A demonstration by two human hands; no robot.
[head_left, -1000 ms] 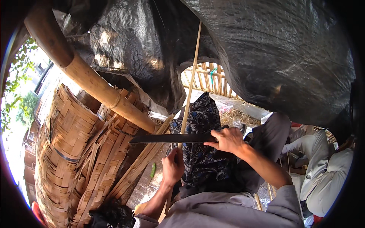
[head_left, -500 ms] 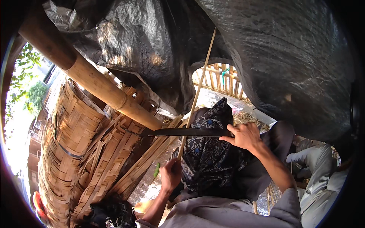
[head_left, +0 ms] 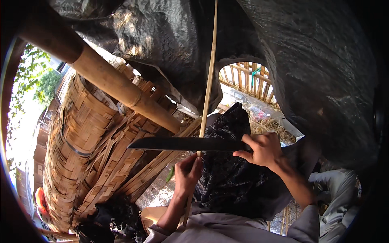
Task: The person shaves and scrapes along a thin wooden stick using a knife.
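Note:
A long, thin bamboo strip (head_left: 210, 77) runs upward and away from my left hand (head_left: 188, 173), which is closed around it; its lower end comes out below the hand toward my body. Across the strip, just above those fingers, lies the dark flat blade of a machete (head_left: 182, 143), pointing left. My right hand (head_left: 264, 150) grips the machete at its right end, thumb along the near side; the handle is mostly hidden by the fingers. Beneath both hands is dark patterned cloth (head_left: 227, 170) over my leg.
Rolled woven bamboo matting (head_left: 77, 150) stands at the left, with split bamboo beside it. A thick bamboo pole (head_left: 109, 83) slants above it. Black plastic sheeting (head_left: 316, 73) hangs ahead and to the right. Another person's grey-clothed leg (head_left: 334, 186) is at the lower right.
My left hand has moved up and slightly right, close under the blade. The strip stands more upright, its lower end now showing below the hand. The machete reaches farther left.

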